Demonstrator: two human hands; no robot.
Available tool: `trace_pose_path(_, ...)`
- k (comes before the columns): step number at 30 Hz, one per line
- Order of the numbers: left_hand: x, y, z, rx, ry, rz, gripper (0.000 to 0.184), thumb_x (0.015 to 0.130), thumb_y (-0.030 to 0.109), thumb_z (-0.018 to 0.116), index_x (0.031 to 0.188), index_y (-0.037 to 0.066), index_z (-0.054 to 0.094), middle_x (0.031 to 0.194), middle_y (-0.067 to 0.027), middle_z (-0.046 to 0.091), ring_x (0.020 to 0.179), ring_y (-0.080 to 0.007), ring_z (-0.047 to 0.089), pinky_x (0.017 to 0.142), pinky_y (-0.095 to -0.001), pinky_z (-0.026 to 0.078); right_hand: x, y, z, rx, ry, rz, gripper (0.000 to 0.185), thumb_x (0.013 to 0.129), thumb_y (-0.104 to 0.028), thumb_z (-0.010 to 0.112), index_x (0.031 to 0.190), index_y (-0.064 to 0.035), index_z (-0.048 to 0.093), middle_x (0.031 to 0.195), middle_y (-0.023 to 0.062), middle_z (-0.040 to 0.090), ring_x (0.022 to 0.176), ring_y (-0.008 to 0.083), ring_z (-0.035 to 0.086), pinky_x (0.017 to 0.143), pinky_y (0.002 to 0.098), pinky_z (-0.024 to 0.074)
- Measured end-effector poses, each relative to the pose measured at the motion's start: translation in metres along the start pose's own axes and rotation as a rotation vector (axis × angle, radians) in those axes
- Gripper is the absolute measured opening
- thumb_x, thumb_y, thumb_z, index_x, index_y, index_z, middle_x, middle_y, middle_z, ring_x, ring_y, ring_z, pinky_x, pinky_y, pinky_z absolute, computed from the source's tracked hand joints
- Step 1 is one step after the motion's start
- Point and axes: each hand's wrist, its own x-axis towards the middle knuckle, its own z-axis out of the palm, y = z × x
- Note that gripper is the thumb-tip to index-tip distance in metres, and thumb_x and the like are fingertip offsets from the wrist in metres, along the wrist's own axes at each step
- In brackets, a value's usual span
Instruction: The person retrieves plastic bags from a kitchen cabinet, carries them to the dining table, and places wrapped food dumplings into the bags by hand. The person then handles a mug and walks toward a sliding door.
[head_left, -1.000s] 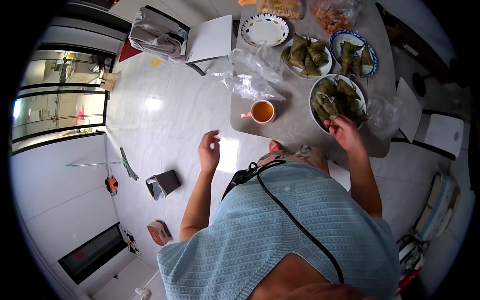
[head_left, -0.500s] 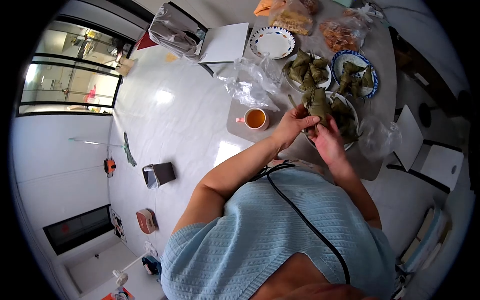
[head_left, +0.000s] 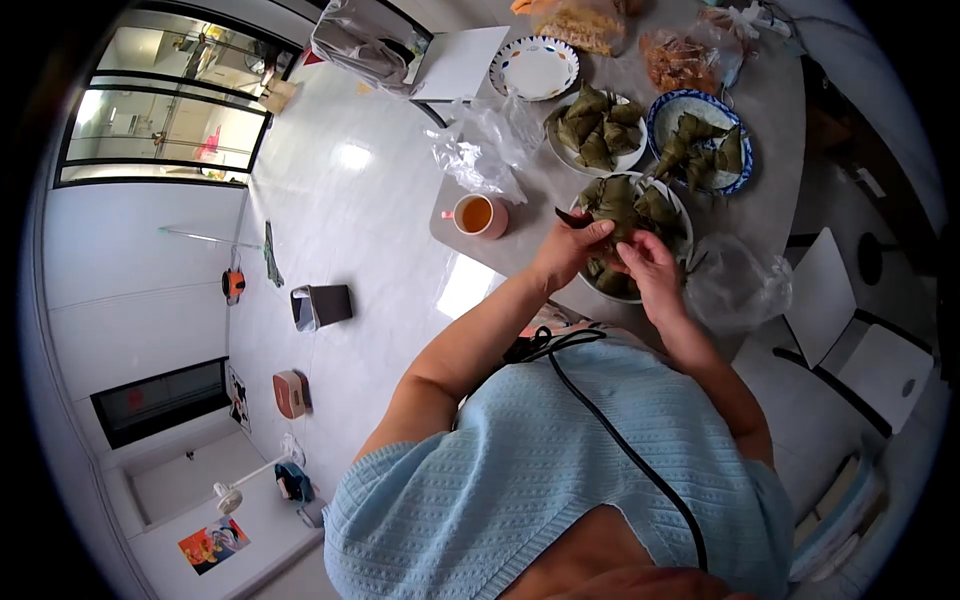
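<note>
Over the near white bowl (head_left: 689,232), both hands hold a leaf-wrapped zongzi (head_left: 612,203). My left hand (head_left: 568,252) is closed on its left side, the thumb laid across the leaf. From the right, the fingers of my right hand (head_left: 652,270) pinch its lower end. A narrow dark leaf end sticks out to the left beside my left hand. More zongzi (head_left: 657,210) lie in the bowl, partly hidden by the hands. Further back, a white plate (head_left: 562,152) and a blue-rimmed plate (head_left: 745,170) carry other wrapped zongzi.
Left of the bowl stands a pink mug (head_left: 492,229) with amber liquid. Crumpled clear plastic (head_left: 485,160) lies behind it, and a clear bag (head_left: 745,285) lies right. A patterned plate (head_left: 534,70) and bagged food (head_left: 680,60) are farther back. White chairs (head_left: 822,290) stand right.
The whole view has shifted, the table things moving left in it. Both hands still hold the zongzi, which now appears more tilted and overlaps the bowl more.
</note>
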Motion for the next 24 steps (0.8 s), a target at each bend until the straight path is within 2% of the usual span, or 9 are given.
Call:
trace_pose_path(1, 0.003, -0.005, -0.004, -0.004, 0.012, -0.001, 0.028, 0.085, 0.015, 0.063, 0.107, 0.0, 0.054, 0.1, -0.0089, 0.061, 0.088, -0.019, 0.06, 0.078, -0.0313, 0.05, -0.004, -0.005, -0.005, -0.048, 0.0, 0.078, 0.023, 0.087, -0.011, 0.059, 0.108, -0.0011, 0.055, 0.091, 0.0026, 0.06, 0.08, 0.0114, 0.06, 0.07, 0.0238, 0.0485)
trace_pose_path(5, 0.013, -0.014, -0.027, 0.355, 0.259, 0.149, 0.03, 0.084, 0.016, 0.065, 0.105, -0.004, 0.055, 0.093, -0.005, 0.062, 0.082, -0.0121, 0.057, 0.074, -0.026, 0.047, -0.013, -0.012, -0.057, -0.154, -0.106, 0.051, 0.023, 0.093, -0.014, 0.048, 0.112, -0.0011, 0.053, 0.099, 0.0114, 0.064, 0.081, 0.015, 0.062, 0.069, 0.0241, 0.0482)
trace_pose_path(7, 0.019, -0.022, -0.05, 0.633, 0.345, 0.147, 0.036, 0.08, 0.02, 0.068, 0.103, -0.005, 0.055, 0.09, -0.0093, 0.063, 0.081, -0.0165, 0.059, 0.073, -0.0286, 0.047, -0.018, -0.014, -0.082, -0.208, -0.034, 0.068, 0.022, 0.093, -0.012, 0.047, 0.11, -0.0008, 0.055, 0.096, 0.011, 0.065, 0.077, 0.0148, 0.062, 0.069, 0.0237, 0.0475)
trace_pose_path(8, 0.02, -0.027, -0.057, 0.63, 0.354, 0.145, 0.036, 0.08, 0.02, 0.068, 0.103, -0.005, 0.055, 0.09, -0.0093, 0.063, 0.081, -0.0165, 0.059, 0.073, -0.0286, 0.047, -0.02, -0.014, -0.096, -0.229, -0.017, 0.074, 0.021, 0.093, -0.011, 0.046, 0.109, -0.0005, 0.055, 0.095, 0.0108, 0.065, 0.076, 0.0144, 0.061, 0.069, 0.0239, 0.0477)
trace_pose_path(10, 0.023, -0.034, -0.065, 1.035, 0.458, 0.057, 0.04, 0.074, 0.024, 0.071, 0.1, -0.003, 0.057, 0.091, -0.017, 0.063, 0.08, -0.0268, 0.062, 0.073, -0.0331, 0.048, -0.023, -0.009, -0.119, -0.248, -0.005, 0.079, 0.021, 0.093, -0.011, 0.046, 0.108, -0.0003, 0.055, 0.094, 0.0105, 0.065, 0.075, 0.014, 0.061, 0.068, 0.0242, 0.0478)
trace_pose_path(14, 0.024, -0.044, -0.054, 1.265, 0.507, -0.025, 0.033, 0.076, 0.02, 0.068, 0.1, -0.001, 0.058, 0.095, -0.0187, 0.061, 0.085, -0.025, 0.06, 0.074, -0.0342, 0.047, -0.031, 0.001, -0.146, -0.321, 0.003, 0.055, 0.02, 0.093, -0.01, 0.046, 0.107, -0.0003, 0.056, 0.092, 0.0095, 0.065, 0.072, 0.013, 0.06, 0.066, 0.0246, 0.0479)
trace_pose_path(16, 0.027, -0.058, -0.057, 1.454, 0.597, 0.217, 0.033, 0.074, 0.018, 0.067, 0.101, 0.002, 0.058, 0.097, -0.0202, 0.058, 0.088, -0.0338, 0.057, 0.077, -0.0394, 0.046, -0.036, 0.005, -0.151, -0.349, -0.013, 0.043, 0.02, 0.093, -0.01, 0.046, 0.107, -0.0003, 0.056, 0.091, 0.0091, 0.064, 0.071, 0.0128, 0.059, 0.066, 0.0247, 0.048)
trace_pose_path(19, 0.03, -0.063, -0.055, 1.515, 0.589, 0.366, 0.034, 0.073, 0.015, 0.067, 0.103, 0.002, 0.057, 0.097, -0.0192, 0.054, 0.091, -0.0374, 0.054, 0.079, -0.0432, 0.044, -0.04, 0.008, -0.152, -0.335, -0.04, 0.052, 0.02, 0.092, -0.008, 0.046, 0.107, 0.0001, 0.056, 0.09, 0.009, 0.063, 0.071, 0.0132, 0.059, 0.066, 0.0245, 0.0481)
trace_pose_path(24, 0.034, -0.067, -0.057, 1.558, 0.509, 0.491, 0.037, 0.07, 0.01, 0.066, 0.104, 0.002, 0.055, 0.096, -0.018, 0.053, 0.092, -0.0372, 0.051, 0.08, -0.0427, 0.044, -0.042, 0.011, -0.146, -0.337, -0.068, 0.053, 0.019, 0.092, -0.006, 0.046, 0.105, 0.0018, 0.056, 0.091, 0.0093, 0.062, 0.071, 0.0126, 0.058, 0.066, 0.0246, 0.0484)
